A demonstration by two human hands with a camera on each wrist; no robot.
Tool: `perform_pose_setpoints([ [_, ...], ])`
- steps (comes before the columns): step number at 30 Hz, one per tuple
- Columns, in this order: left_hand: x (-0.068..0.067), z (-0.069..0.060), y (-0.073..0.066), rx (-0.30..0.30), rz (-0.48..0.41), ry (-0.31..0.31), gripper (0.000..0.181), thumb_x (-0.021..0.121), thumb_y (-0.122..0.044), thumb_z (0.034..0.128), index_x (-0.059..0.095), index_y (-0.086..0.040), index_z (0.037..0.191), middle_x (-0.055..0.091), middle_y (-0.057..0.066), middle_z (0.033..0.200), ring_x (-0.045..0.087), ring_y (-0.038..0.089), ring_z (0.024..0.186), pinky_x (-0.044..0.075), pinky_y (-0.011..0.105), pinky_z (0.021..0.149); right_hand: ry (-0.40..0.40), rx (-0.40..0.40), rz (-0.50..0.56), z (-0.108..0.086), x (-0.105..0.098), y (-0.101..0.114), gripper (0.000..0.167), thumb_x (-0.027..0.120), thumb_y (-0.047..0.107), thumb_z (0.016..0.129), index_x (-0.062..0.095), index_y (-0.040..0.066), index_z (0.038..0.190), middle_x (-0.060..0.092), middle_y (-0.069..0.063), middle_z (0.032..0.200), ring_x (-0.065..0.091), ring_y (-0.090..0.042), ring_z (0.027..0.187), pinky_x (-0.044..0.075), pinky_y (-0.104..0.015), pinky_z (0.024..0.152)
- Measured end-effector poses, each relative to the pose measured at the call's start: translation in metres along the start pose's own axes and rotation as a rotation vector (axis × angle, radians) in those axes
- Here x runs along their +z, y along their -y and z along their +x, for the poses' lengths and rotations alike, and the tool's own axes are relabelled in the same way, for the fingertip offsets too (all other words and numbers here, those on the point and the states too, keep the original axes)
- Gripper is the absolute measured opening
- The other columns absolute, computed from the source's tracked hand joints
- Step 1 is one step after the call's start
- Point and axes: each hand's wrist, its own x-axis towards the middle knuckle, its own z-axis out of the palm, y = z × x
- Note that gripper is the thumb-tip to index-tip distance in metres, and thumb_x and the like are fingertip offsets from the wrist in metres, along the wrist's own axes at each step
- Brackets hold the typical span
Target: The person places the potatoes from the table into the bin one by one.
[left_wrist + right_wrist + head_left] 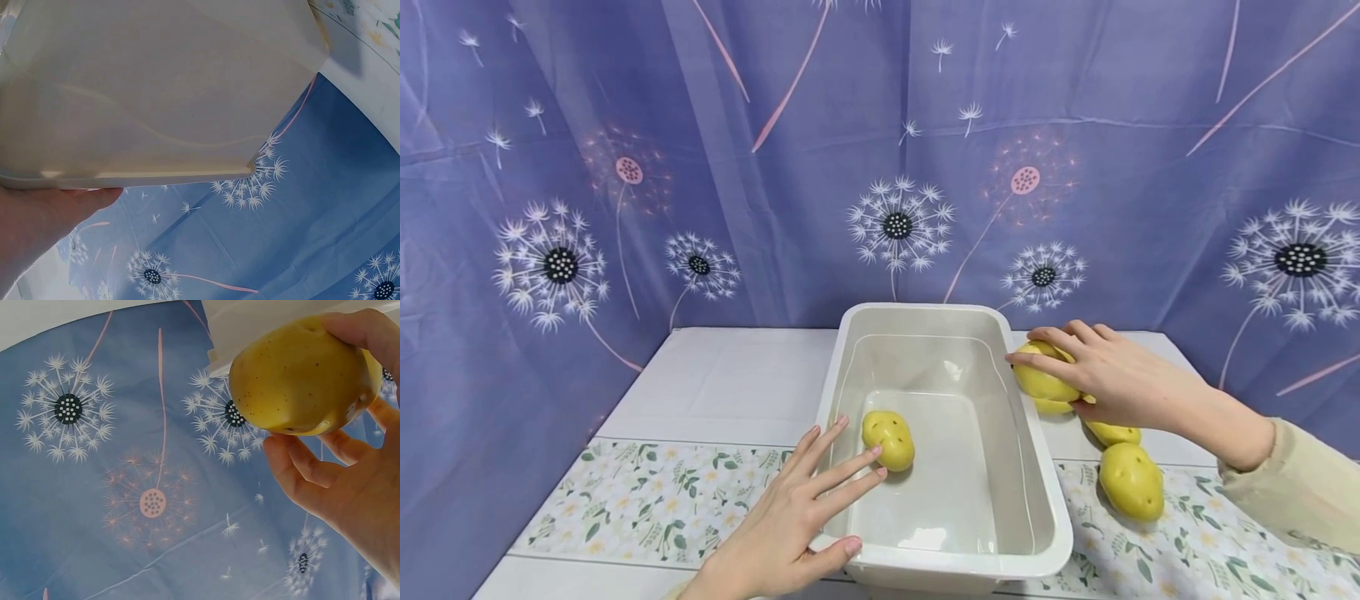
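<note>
A yellow potato [1041,372] is in my right hand [1123,379], gripped between thumb and fingers beside the right rim of a pale plastic basin [951,467]. The right wrist view shows this potato's speckled, dimpled skin closely, with the thumb on one side and fingertips on the other. Another potato [889,440] lies inside the basin, toward its left wall. Across the basin's near left rim my left hand [793,508] rests with fingers spread and straight, the fingertips over the inside. In the left wrist view the basin's outer wall [187,81] hides most of that hand.
To the right of the basin lie more yellow potatoes: one [1054,407] under the held one, one [1107,433] partly hidden by the right arm, and one [1131,482] nearer. A floral-patterned strip [655,500] crosses the white table. Behind hangs a blue dandelion-print curtain [805,208].
</note>
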Motion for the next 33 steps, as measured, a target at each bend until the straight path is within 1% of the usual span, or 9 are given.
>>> perform_pose_setpoints([
  [5, 0.001, 0.0, 0.0, 0.006, 0.0, -0.008, 0.05, 0.031, -0.044, 0.0918, 0.042, -0.018, 0.133, 0.042, -0.001, 0.138, 0.022, 0.036, 0.134, -0.002, 0.037, 0.114, -0.001, -0.014, -0.006, 0.003, -0.002, 0.002, 0.086, 0.076, 0.013, 0.051, 0.042, 0.02, 0.13, 0.051, -0.012, 0.117, 0.049, -0.025, 0.088, 0.037, -0.032, 0.062],
  [13, 0.001, 0.0, 0.0, -0.01, -0.013, -0.013, 0.05, 0.031, -0.044, 0.092, 0.043, -0.018, 0.133, 0.042, -0.002, 0.138, 0.021, 0.035, 0.135, 0.0, 0.039, 0.113, -0.029, -0.039, -0.004, 0.009, -0.004, 0.003, 0.085, 0.075, 0.013, 0.05, 0.043, 0.019, 0.129, 0.051, -0.012, 0.117, 0.048, -0.024, 0.086, 0.034, -0.03, 0.06],
  [18, 0.001, 0.0, -0.001, -0.012, -0.011, -0.014, 0.049, 0.032, -0.044, 0.0919, 0.043, -0.019, 0.133, 0.042, -0.002, 0.138, 0.022, 0.035, 0.135, 0.006, 0.044, 0.112, -0.017, -0.04, -0.01, 0.012, -0.005, 0.005, 0.085, 0.075, 0.015, 0.05, 0.043, 0.02, 0.129, 0.052, -0.012, 0.117, 0.048, -0.023, 0.086, 0.034, -0.03, 0.061],
  [20, 0.001, 0.0, -0.001, -0.011, -0.007, -0.014, 0.049, 0.032, -0.044, 0.0918, 0.043, -0.019, 0.133, 0.042, -0.002, 0.138, 0.022, 0.035, 0.135, 0.005, 0.043, 0.112, -0.012, -0.042, -0.013, 0.014, -0.005, 0.006, 0.085, 0.075, 0.016, 0.051, 0.042, 0.02, 0.129, 0.051, -0.012, 0.117, 0.048, -0.023, 0.085, 0.034, -0.03, 0.061],
  [25, 0.0, 0.0, -0.001, -0.011, -0.007, -0.005, 0.049, 0.032, -0.044, 0.0916, 0.043, -0.019, 0.133, 0.042, -0.003, 0.138, 0.021, 0.034, 0.135, -0.003, 0.036, 0.113, -0.017, -0.056, -0.014, 0.016, -0.005, 0.008, 0.084, 0.075, 0.018, 0.051, 0.043, 0.02, 0.129, 0.051, -0.011, 0.116, 0.046, -0.022, 0.084, 0.034, -0.029, 0.062],
  [33, 0.001, 0.0, 0.0, -0.01, 0.0, -0.002, 0.049, 0.032, -0.044, 0.0915, 0.042, -0.02, 0.133, 0.042, -0.003, 0.138, 0.021, 0.035, 0.135, -0.002, 0.037, 0.113, -0.008, -0.054, -0.017, 0.021, -0.005, 0.009, 0.084, 0.077, 0.023, 0.052, 0.043, 0.021, 0.129, 0.05, -0.01, 0.116, 0.046, -0.022, 0.084, 0.034, -0.029, 0.062],
])
